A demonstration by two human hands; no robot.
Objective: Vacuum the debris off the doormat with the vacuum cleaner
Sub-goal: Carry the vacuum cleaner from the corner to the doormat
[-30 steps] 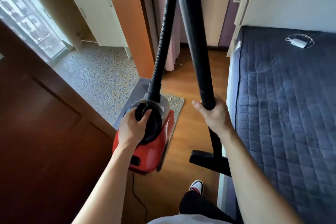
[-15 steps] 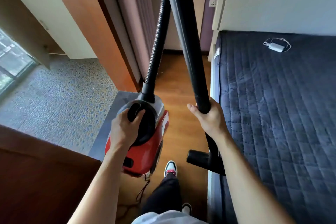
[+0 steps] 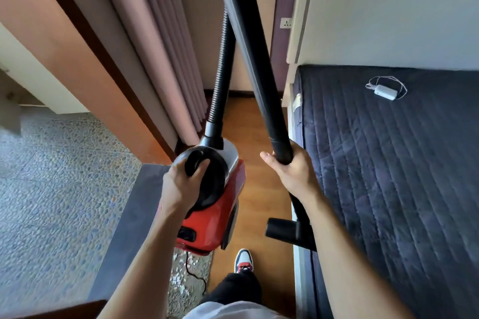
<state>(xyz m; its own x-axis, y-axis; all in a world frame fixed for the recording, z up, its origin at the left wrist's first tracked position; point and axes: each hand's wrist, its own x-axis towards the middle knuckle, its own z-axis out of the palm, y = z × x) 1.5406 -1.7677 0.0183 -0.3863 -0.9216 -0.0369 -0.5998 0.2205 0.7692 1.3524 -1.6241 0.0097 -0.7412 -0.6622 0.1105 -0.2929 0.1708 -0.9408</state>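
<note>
A: status, nearest first?
B: doormat (image 3: 185,290) is closest, below and behind the left fingers. white debris (image 3: 178,278) all over it, untouched. power cord (image 3: 193,271) trails across it. shoe (image 3: 243,260) just right of it on the wood floor (image 3: 259,171)
A: hands?
B: left hand (image 3: 181,186), fingers clenched round the carry handle (image 3: 193,163) of the red vacuum cleaner (image 3: 230,202). it looks lifted, hanging over the mat's far end. right hand (image 3: 293,173), fingers wrapped round the wand (image 3: 259,59). floor nozzle (image 3: 281,232) hangs below the right fingers, close to the bed (image 3: 388,176) edge, apparently off the floor
A: further out?
B: hose (image 3: 220,80) rises beyond the left fingers, curtain (image 3: 160,46) left of it. charger (image 3: 386,91) on the bed, well right of the right fingers
A: what can go wrong?
B: my read: cord runs next to the foot, so a snag or a trip. putting the vacuum cleaner down on the mat would cover the debris. nozzle could catch the bed edge when swung across to the mat. no suction pass started yet
A: vs half a second back?
B: both grips same. mat was hidden under the vacuum cleaner then, now its littered near end shows. brown door (image 3: 51,312) at lower left has nearly dropped out of frame, so the person has moved forward
</note>
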